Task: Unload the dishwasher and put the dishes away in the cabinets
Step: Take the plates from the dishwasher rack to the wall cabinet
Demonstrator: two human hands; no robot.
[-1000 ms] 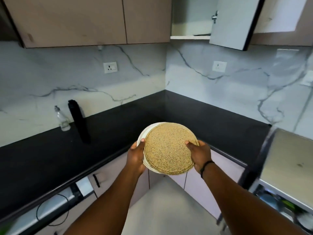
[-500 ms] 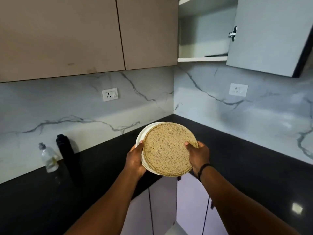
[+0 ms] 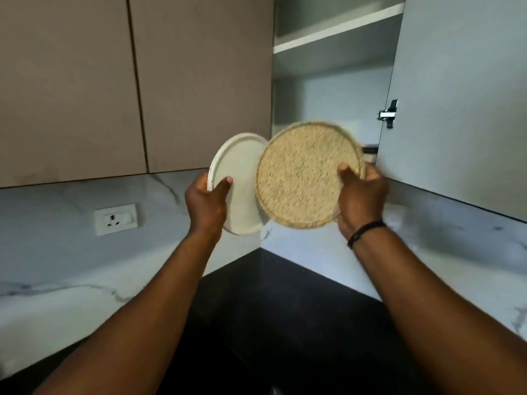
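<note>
Up by the open cabinet (image 3: 333,89), the two plates have just come apart, so the left hand (image 3: 206,202) grips the white plate (image 3: 239,178) and the right hand (image 3: 360,192) grips the speckled plate (image 3: 302,175), ready for the shelf behind it.

We are seeing soft, even daylight falling on the marble wall (image 3: 71,252), while the counter (image 3: 285,323) is sitting in deep shadow. Motion blur is smearing the speckled plate (image 3: 305,178) and right hand (image 3: 362,192), and the wide lens is bending the cabinet (image 3: 336,89) edges.
</note>
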